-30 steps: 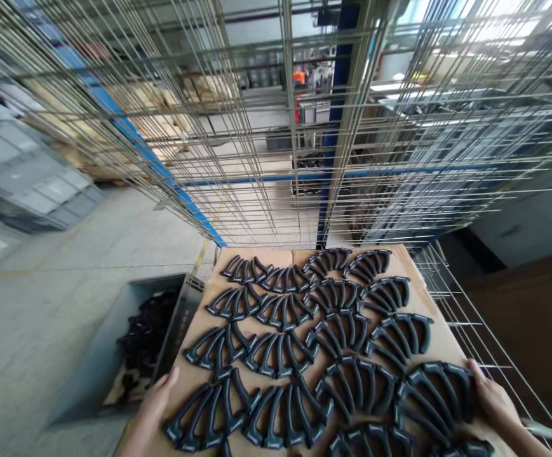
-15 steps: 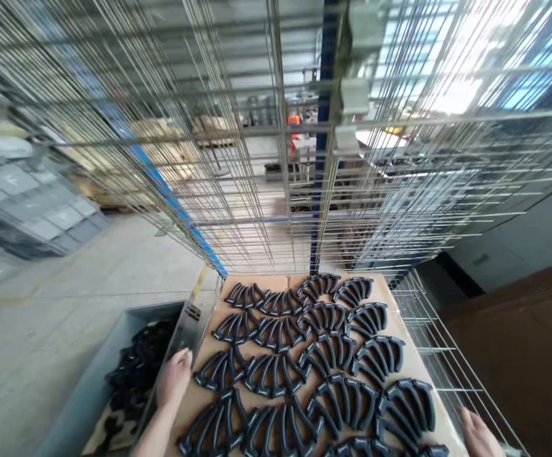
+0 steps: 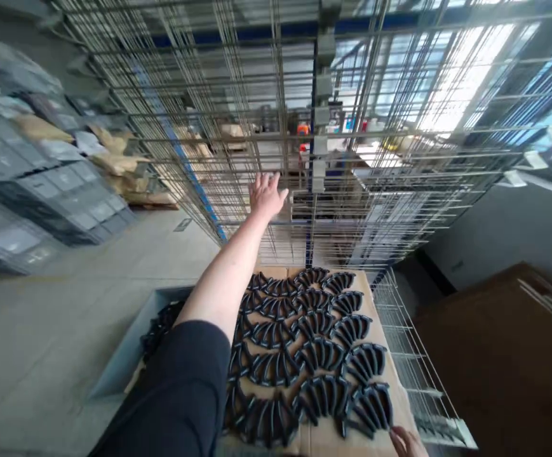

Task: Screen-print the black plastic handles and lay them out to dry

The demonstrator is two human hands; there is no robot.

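Note:
My left hand (image 3: 266, 195) reaches forward with its fingers spread, up in front of the wire mesh racks (image 3: 285, 152). It holds nothing, and I cannot tell whether it touches the wires. At the lower right, my right hand (image 3: 406, 442) is partly cut off by the frame edge. Its fingers stretch toward the near corner of the cardboard sheet (image 3: 316, 438), close to the last black curved part. On that sheet, several rows of black curved, ribbed parts (image 3: 321, 355) lie in fan-shaped groups. My left arm hides the rows' left side.
A grey bin (image 3: 126, 346) with loose black parts stands at the left, partly behind my arm. Grey stacked crates (image 3: 73, 197) are farther left on the floor. A wire shelf (image 3: 416, 355) runs along the right of the sheet, beside a brown panel (image 3: 499, 368).
My left hand has risen from the sheet's left edge to the upright mesh, fingers now spread. My right hand has shifted to the sheet's near right corner. The view has moved too.

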